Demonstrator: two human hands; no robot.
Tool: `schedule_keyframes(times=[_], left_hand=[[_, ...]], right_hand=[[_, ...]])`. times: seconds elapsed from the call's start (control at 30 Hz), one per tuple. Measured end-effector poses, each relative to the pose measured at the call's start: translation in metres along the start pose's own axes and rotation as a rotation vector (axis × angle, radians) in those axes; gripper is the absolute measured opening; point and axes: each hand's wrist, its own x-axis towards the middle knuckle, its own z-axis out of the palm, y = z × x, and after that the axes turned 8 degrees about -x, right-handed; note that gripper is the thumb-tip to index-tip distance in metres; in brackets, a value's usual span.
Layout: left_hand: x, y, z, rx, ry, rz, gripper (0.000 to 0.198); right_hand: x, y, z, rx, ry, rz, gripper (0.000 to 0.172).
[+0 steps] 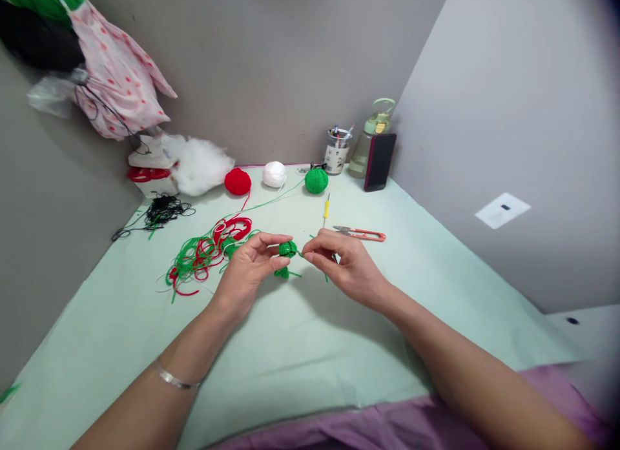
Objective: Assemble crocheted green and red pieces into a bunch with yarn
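Note:
My left hand (249,266) pinches a small green crocheted piece (287,249) between thumb and fingers, above the pale green table cover (300,347). A second green lump (281,273) hangs just below it. My right hand (341,263) is closed in a pinch at the piece's right side, on a green yarn strand (326,277) that trails down past the fingers. Both hands hover near the middle of the table.
A tangle of green and red yarn (206,251) lies left of my hands. Behind are red (237,181), white (274,174) and green (316,180) yarn balls, a yellow-handled hook (326,209), orange snips (361,234), a pen jar (336,152), bottle (371,140), phone (380,162), stuffing (201,166), black cord (162,211).

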Motion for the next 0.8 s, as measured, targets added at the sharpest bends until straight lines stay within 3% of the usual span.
schedule_keyframes(times=[0.57, 0.8], left_hand=[[0.0004, -0.0004, -0.0024, -0.018, 0.006, 0.005, 0.027], [-0.0003, -0.0015, -0.0009, -0.040, -0.014, -0.022, 0.028]], right_hand=[[-0.0012, 0.0004, -0.0038, -0.010, -0.042, 0.025, 0.018], [0.0010, 0.0017, -0.0019, 0.087, -0.045, 0.045, 0.015]])
